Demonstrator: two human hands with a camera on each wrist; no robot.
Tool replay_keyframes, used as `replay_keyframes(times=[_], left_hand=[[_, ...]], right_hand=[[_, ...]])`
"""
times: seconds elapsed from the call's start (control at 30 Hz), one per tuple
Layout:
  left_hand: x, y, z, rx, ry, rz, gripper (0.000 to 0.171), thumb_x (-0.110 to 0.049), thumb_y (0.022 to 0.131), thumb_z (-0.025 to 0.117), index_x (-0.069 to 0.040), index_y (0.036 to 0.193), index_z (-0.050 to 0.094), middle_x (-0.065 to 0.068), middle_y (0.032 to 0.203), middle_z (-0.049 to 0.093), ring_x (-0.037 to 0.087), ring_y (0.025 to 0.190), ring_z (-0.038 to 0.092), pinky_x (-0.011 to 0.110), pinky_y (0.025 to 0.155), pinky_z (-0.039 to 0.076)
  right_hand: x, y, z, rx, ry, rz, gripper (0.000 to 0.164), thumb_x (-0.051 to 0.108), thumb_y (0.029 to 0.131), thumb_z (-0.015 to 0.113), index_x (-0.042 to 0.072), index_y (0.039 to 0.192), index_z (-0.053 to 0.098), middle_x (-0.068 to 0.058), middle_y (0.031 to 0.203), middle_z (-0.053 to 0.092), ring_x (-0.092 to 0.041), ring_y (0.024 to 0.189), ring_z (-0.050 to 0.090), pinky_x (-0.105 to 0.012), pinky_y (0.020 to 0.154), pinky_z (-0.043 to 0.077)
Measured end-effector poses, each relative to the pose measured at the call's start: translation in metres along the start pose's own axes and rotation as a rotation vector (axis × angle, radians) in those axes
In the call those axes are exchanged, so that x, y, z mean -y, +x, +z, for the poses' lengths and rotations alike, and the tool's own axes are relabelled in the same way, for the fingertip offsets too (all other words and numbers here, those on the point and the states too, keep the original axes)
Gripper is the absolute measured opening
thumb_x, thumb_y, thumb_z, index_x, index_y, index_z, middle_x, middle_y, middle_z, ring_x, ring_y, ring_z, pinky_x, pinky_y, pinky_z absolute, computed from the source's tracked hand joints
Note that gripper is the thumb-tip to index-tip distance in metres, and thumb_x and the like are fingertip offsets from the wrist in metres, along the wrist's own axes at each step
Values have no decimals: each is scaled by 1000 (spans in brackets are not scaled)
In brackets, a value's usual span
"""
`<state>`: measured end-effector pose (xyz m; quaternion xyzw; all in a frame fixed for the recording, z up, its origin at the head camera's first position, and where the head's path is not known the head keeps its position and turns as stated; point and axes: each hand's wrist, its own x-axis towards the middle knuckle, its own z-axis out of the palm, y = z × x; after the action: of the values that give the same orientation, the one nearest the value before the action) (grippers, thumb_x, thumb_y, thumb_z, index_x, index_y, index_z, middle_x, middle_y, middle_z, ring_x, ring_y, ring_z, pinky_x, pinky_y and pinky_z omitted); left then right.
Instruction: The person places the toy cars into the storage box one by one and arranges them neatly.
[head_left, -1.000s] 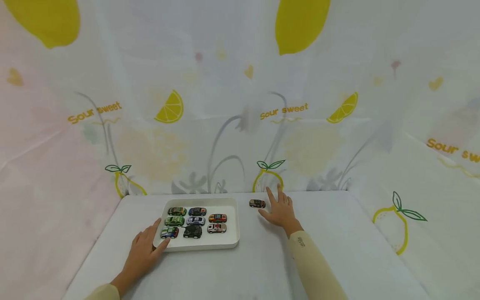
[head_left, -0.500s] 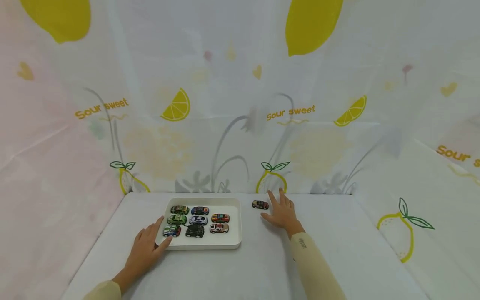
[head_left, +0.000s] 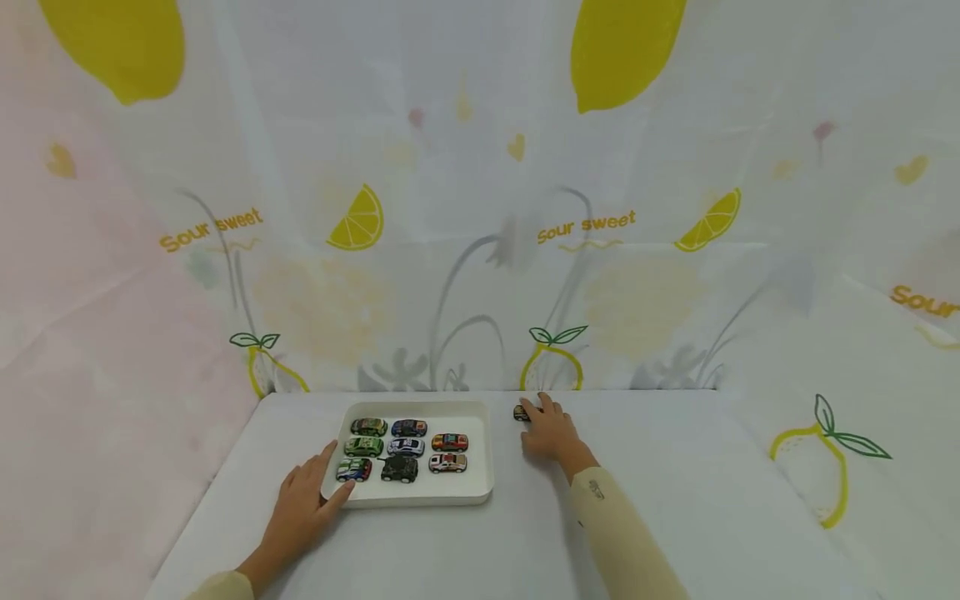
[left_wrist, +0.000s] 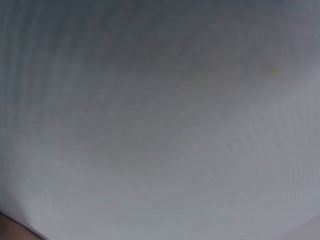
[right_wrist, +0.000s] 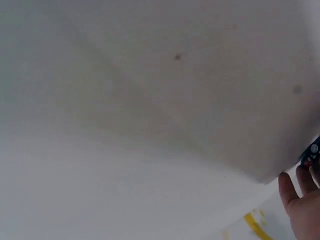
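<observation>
A small dark toy car (head_left: 520,413) with yellow and red markings is on the white table, right of the tray. My right hand (head_left: 553,432) pinches it from the right, the fingers covering much of it. In the right wrist view, fingertips meet the toy car (right_wrist: 312,152) at the frame's edge. My left hand (head_left: 298,502) rests against the near left corner of a white tray (head_left: 420,502), its fingers along the left side and its thumb across the front rim. Several toy cars (head_left: 407,447) stand in the tray, together with a dark toy tank (head_left: 400,468).
Behind the white table (head_left: 652,467) rises a pale cloth backdrop (head_left: 465,317) printed with lemons, and it also closes in both sides. The left wrist view shows mostly blurred white cloth.
My right hand has lowered and moved left onto the toy car, its spread fingers drawing in around it. My left hand stays at the tray's corner. The head view has shifted slightly.
</observation>
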<state>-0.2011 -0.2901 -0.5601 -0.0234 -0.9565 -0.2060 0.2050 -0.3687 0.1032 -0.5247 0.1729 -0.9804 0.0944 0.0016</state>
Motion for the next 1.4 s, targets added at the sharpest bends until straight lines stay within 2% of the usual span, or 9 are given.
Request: replay_keyframes(times=[0.1,0.23,0.4,0.57,0.67,0.77,0.93,1.13,1.4], left_hand=[[-1,0,0,10,2,-18,73,-46,86,56,-6,142,31,24,125,52,39,117,44,58,97,25],[-1,-2,0,32,2,-53,74,-49,87,54,-8,143,29,25,127,49,40,119,42,61,97,24],[2,3,-2,51,-11,-42,74,-49,87,54,-11,144,28,26,129,47,41,121,41,62,98,23],[4,0,3,25,-29,-29,73,-47,87,56,-14,145,26,24,129,48,40,120,41,61,98,22],[6,1,4,12,-23,-13,73,-46,86,57,-14,145,27,24,127,49,39,119,42,60,98,23],[7,2,5,9,-17,-10,74,-47,86,56,-14,145,26,24,127,49,39,120,42,59,99,23],[5,1,5,11,-7,-19,75,-48,86,56,-13,145,26,25,126,49,40,119,42,59,99,23],[1,1,2,7,-1,-19,74,-47,86,56,-10,144,29,25,125,50,40,118,43,59,98,24],[3,2,2,3,-8,2,74,-46,87,56,-11,145,27,25,126,50,39,119,42,58,99,24]], right_hand=[[6,0,1,-37,-28,-35,45,19,85,55,18,130,50,-15,131,44,-36,118,44,-52,90,42],[14,2,0,-94,-93,-56,37,11,83,59,16,119,58,-12,121,49,-29,105,50,-43,81,48],[21,1,0,-46,-41,-1,32,13,81,60,12,114,58,-9,109,48,-20,78,53,-35,66,49],[22,-2,-1,-6,42,16,16,31,85,61,16,90,55,-12,119,44,-25,92,53,-39,73,48],[22,-2,-2,-39,69,-23,15,28,87,62,16,81,56,-15,126,44,-31,101,55,-41,75,49],[21,-2,-5,-64,140,-39,5,13,86,62,12,87,57,-18,128,43,-33,97,58,-42,77,50],[16,3,-8,-64,276,17,35,4,81,65,4,114,51,-19,127,43,-32,101,57,-42,88,48],[11,9,-1,-78,347,75,26,11,74,72,1,97,67,-14,102,61,-28,99,57,-42,90,46],[14,14,4,-50,349,163,30,19,76,73,5,102,66,-11,95,58,-23,86,54,-39,80,47]])
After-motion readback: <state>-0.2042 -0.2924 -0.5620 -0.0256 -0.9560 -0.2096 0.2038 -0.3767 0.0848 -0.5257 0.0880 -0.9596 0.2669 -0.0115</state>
